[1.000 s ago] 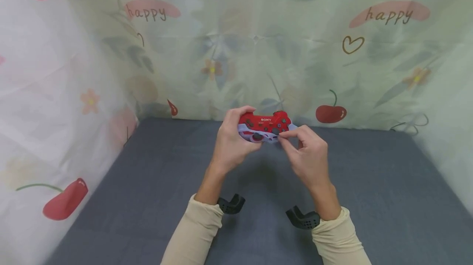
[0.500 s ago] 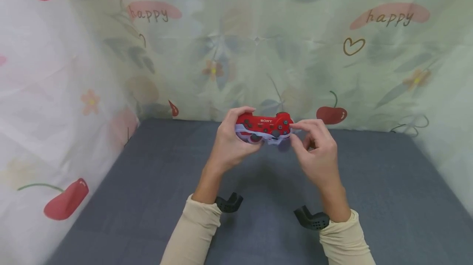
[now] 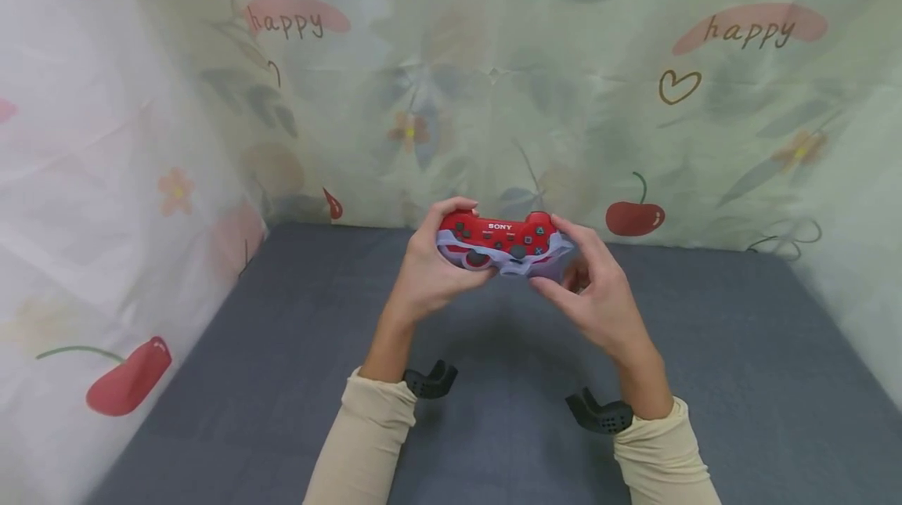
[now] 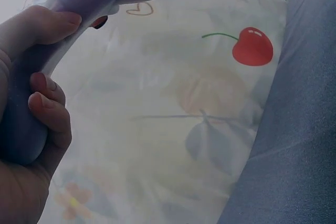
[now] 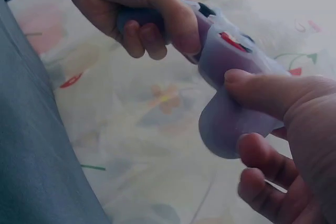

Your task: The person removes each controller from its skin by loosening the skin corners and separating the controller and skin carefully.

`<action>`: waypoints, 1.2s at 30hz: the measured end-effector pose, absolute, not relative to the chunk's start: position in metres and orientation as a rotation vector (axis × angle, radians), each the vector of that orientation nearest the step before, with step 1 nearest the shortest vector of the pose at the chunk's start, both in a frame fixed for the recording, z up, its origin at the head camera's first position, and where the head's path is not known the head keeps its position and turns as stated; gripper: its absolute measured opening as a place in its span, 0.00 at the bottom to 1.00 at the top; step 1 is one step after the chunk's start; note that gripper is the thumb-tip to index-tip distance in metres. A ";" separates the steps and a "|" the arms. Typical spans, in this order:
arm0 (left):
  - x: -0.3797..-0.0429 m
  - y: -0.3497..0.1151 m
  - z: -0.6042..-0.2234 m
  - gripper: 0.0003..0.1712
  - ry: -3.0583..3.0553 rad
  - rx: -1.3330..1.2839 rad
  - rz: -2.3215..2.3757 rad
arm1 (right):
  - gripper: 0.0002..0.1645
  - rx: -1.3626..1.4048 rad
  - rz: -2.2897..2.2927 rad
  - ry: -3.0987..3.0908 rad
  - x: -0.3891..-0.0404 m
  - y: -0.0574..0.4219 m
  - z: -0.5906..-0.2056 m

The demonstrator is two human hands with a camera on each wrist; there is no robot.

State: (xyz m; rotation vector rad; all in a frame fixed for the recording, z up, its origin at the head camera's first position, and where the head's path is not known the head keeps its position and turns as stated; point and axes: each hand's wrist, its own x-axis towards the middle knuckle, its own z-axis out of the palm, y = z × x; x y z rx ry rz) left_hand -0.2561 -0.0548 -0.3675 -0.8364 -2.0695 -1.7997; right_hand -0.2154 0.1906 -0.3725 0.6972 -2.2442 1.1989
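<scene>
A red game controller [image 3: 499, 229] with a SONY mark is held in the air above the table, its buttons facing the head camera. A translucent pale purple cover [image 3: 510, 261] wraps its lower side and handles, while the red upper face shows bare. My left hand [image 3: 433, 266] grips the left end, thumb below and index finger over the top corner. In the left wrist view, its fingers curl round the covered handle [image 4: 23, 129]. My right hand [image 3: 599, 290] holds the other end. Its thumb presses the cover [image 5: 226, 124] in the right wrist view, with fingers curled behind the right handle.
A dark grey cloth [image 3: 282, 333] lies over the table under the hands. Behind stands a pale curtain [image 3: 486, 113] printed with cherries and flowers, and another patterned sheet [image 3: 127, 200] hangs at the left. Black curved mounts [image 3: 431, 380] sit on both wrists.
My right hand has gone from pinching the cover's front edge to holding the controller's right end, with the thumb below. The controller has shifted slightly left, still held by my left hand.
</scene>
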 end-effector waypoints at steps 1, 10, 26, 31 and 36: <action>-0.256 -0.055 -0.367 0.45 -2.072 -0.836 -1.809 | 0.52 0.694 1.221 -2.233 -0.215 0.190 -0.373; -0.256 -0.053 -0.367 0.45 -2.059 -0.833 -1.851 | 0.40 0.664 1.478 -2.154 -0.214 0.192 -0.371; -0.255 -0.048 -0.369 0.44 -2.055 -0.777 -1.882 | 0.21 0.740 1.414 -2.100 -0.220 0.198 -0.378; -0.255 -0.045 -0.370 0.43 -2.069 -0.727 -1.836 | 0.20 0.611 1.264 -2.101 -0.222 0.194 -0.379; -0.256 -0.043 -0.370 0.44 -2.094 -0.710 -1.832 | 0.24 0.451 1.249 -2.180 -0.219 0.191 -0.378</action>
